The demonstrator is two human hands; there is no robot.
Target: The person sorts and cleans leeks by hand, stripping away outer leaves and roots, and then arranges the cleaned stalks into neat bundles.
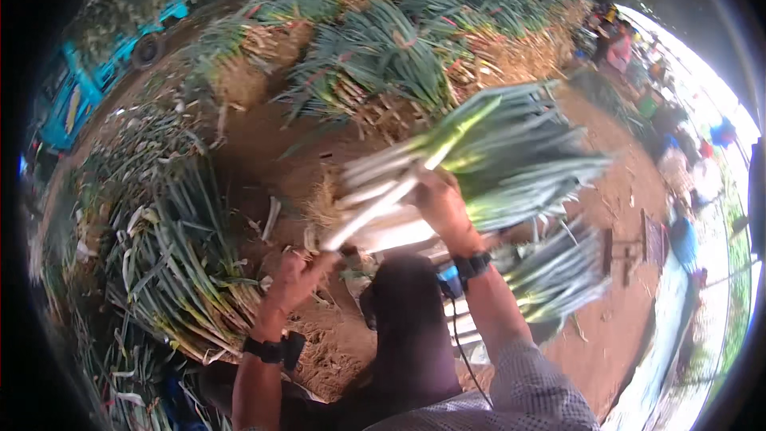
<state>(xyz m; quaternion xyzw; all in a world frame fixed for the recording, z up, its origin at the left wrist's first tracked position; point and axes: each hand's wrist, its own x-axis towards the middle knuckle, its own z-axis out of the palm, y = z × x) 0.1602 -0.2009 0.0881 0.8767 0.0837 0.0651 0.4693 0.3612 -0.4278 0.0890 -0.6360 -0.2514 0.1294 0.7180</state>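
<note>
My right hand (435, 199) is closed around long leeks (511, 156), their white shanks pointing left and green leaves fanning right, blurred by motion. My left hand (303, 275) is at the lower left end of a white shank, its fingers smeared, so I cannot tell whether they grip it. Beneath the raised leeks, beside my right forearm, another bundle (558, 271) of trimmed leeks lies with leaves to the right. On my left a large heap of untrimmed leeks (171, 263) rests on the dirt, close to my left forearm.
Tied bundles of leeks (375, 72) are piled ahead on the dirt floor (271, 152). A turquoise vehicle (96, 84) stands at the upper left. Several people (618, 52) are along the right side, near a pale strip (666, 311) and a small wooden frame (626, 251).
</note>
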